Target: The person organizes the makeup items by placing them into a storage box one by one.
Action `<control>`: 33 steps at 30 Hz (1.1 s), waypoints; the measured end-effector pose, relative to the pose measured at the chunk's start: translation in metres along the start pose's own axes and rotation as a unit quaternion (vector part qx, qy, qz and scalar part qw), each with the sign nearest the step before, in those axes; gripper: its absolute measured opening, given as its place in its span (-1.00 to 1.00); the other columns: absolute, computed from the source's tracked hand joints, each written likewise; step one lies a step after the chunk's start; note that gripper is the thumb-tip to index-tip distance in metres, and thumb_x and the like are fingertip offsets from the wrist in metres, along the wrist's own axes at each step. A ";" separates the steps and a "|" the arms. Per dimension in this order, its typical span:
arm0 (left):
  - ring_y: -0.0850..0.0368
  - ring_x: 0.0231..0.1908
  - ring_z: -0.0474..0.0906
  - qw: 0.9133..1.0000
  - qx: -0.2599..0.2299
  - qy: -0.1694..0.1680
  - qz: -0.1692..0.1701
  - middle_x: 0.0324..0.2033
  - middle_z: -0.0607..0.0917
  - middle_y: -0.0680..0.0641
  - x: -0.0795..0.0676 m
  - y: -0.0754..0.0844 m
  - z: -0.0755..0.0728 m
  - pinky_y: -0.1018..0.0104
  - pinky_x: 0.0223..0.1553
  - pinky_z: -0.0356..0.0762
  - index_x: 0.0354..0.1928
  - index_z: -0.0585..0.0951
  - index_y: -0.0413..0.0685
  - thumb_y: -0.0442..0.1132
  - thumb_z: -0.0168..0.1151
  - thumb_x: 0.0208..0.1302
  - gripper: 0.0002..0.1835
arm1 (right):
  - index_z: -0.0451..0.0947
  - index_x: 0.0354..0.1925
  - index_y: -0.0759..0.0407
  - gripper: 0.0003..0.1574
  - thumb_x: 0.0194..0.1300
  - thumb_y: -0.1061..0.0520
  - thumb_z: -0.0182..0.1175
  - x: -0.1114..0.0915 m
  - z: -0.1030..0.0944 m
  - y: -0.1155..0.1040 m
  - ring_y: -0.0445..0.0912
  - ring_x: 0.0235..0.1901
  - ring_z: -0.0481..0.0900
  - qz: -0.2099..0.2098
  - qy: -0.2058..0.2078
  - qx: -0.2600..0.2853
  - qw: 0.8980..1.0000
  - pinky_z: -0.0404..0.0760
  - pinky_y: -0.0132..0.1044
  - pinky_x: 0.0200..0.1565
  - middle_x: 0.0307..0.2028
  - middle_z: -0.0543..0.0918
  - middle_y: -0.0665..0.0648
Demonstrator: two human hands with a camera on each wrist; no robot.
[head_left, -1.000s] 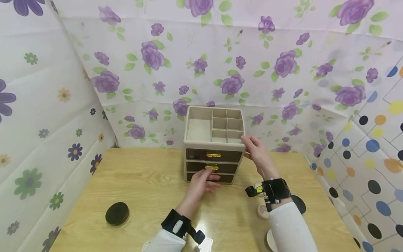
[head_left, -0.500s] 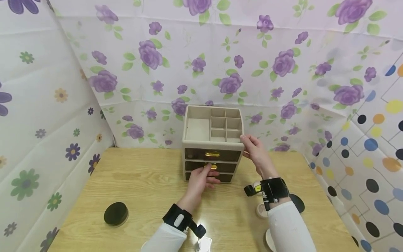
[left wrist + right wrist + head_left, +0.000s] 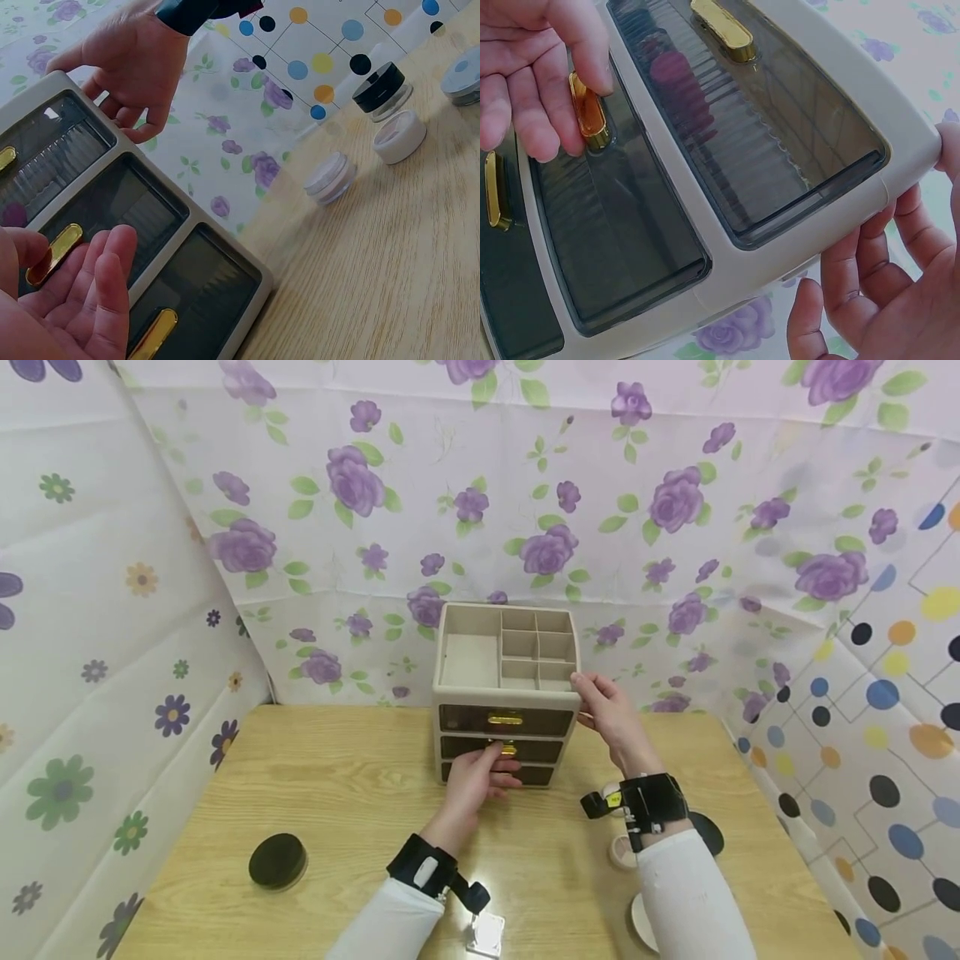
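A beige desktop organizer (image 3: 510, 694) with three dark see-through drawers stands at the back of the table, its top split into one large and several small compartments. My left hand (image 3: 474, 781) pinches the gold handle (image 3: 54, 253) of the middle drawer (image 3: 630, 225) between thumb and fingers, the other fingers loosely bent below. That drawer sits flush in the frame. My right hand (image 3: 613, 722) holds the organizer's upper right corner, thumb on the top edge and fingers against the side (image 3: 870, 292). The top drawer (image 3: 780, 135) and bottom drawer (image 3: 202, 292) are also closed.
A black-lidded round container (image 3: 277, 861) lies at the left. Near the right forearm are a white jar (image 3: 400, 137), a clear round case (image 3: 330, 178) and another black-lidded jar (image 3: 381, 88). A small shiny plate (image 3: 486, 935) lies at the front. Patterned cloth walls surround the table.
My left hand has moved slightly up, its thumb now over the middle drawer's handle. My right hand stays at the organizer's corner. The head view has shifted a little.
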State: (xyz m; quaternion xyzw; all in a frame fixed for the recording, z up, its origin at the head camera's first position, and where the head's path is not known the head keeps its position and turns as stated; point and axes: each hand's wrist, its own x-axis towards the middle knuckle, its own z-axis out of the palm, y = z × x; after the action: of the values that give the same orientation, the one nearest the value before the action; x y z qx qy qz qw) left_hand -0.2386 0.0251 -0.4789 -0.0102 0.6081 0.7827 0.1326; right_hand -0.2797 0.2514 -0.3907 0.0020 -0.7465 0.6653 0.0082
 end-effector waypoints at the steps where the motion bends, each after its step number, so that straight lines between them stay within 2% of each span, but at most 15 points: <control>1: -0.29 -0.18 0.64 1.000 0.002 0.000 -0.001 -0.06 0.66 -0.43 -0.001 0.002 0.000 0.40 -0.50 0.59 0.08 0.53 -0.44 -0.07 0.01 0.54 -0.53 | 0.48 -0.11 0.06 -0.43 0.32 -0.38 0.16 0.000 0.000 0.000 -0.18 -0.24 0.59 -0.001 -0.001 -0.001 1.000 0.50 0.02 0.05 -0.29 0.58 -0.03; 5: -0.34 -0.15 0.61 1.000 0.011 0.002 -0.001 -0.05 0.65 -0.45 -0.003 0.006 0.000 0.40 -0.49 0.58 0.07 0.52 -0.48 -0.12 -0.02 0.55 -0.55 | 0.49 -0.10 0.06 -0.41 0.32 -0.40 0.16 0.001 0.002 -0.001 -0.17 -0.23 0.60 -0.002 -0.001 -0.008 1.000 0.53 -0.06 0.00 -0.27 0.58 -0.01; 9: -0.29 -0.19 0.64 1.000 0.014 0.004 0.005 -0.10 0.69 -0.39 -0.004 0.003 -0.001 0.38 -0.47 0.58 0.04 0.56 -0.43 -0.08 0.04 0.52 -0.55 | 0.49 -0.13 0.05 -0.43 0.31 -0.39 0.17 0.001 0.002 -0.002 -0.17 -0.26 0.59 0.002 0.004 -0.006 1.000 0.56 -0.17 -0.08 -0.29 0.59 -0.02; 17: -0.14 -0.27 0.69 1.000 0.022 0.008 0.014 -0.22 0.77 -0.21 -0.007 -0.007 -0.003 0.27 -0.40 0.62 -0.01 0.63 -0.28 0.07 0.11 0.46 -0.52 | 0.48 -0.12 0.05 -0.40 0.30 -0.41 0.17 -0.001 0.002 -0.001 -0.15 -0.23 0.59 0.007 0.007 -0.002 1.000 0.51 0.01 0.04 -0.25 0.59 0.01; 21: -0.14 -0.27 0.69 1.000 0.022 0.006 0.016 -0.26 0.78 -0.17 -0.012 -0.009 -0.003 0.26 -0.41 0.62 -0.03 0.64 -0.26 0.08 0.12 0.45 -0.52 | 0.47 -0.12 0.05 -0.39 0.30 -0.42 0.16 -0.002 0.001 -0.001 -0.15 -0.23 0.59 0.006 0.006 -0.003 1.000 0.52 -0.01 0.00 -0.24 0.59 0.01; 27: -0.09 -0.32 0.71 1.000 0.022 0.002 0.016 -0.28 0.78 -0.18 -0.018 -0.011 -0.004 0.29 -0.42 0.62 -0.05 0.65 -0.29 0.07 0.14 0.43 -0.51 | 0.47 -0.10 0.06 -0.38 0.30 -0.43 0.15 -0.002 0.001 0.000 -0.14 -0.23 0.60 0.007 0.003 0.000 1.000 0.55 -0.20 -0.13 -0.23 0.59 0.01; 33: -0.09 -0.34 0.71 0.999 0.028 -0.004 0.024 -0.23 0.76 -0.27 -0.026 -0.011 -0.006 0.30 -0.44 0.62 -0.05 0.64 -0.31 0.06 0.13 0.44 -0.51 | 0.46 -0.05 0.11 -0.31 0.30 -0.44 0.13 0.000 0.001 0.002 -0.10 -0.16 0.60 0.009 0.004 -0.006 1.000 0.54 -0.12 -0.04 -0.16 0.58 0.05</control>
State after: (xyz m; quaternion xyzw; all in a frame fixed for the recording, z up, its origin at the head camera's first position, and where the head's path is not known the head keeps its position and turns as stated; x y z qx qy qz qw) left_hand -0.2119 0.0169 -0.4867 0.0114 0.6291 0.7685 0.1165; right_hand -0.2799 0.2503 -0.3926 -0.0075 -0.7504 0.6609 0.0045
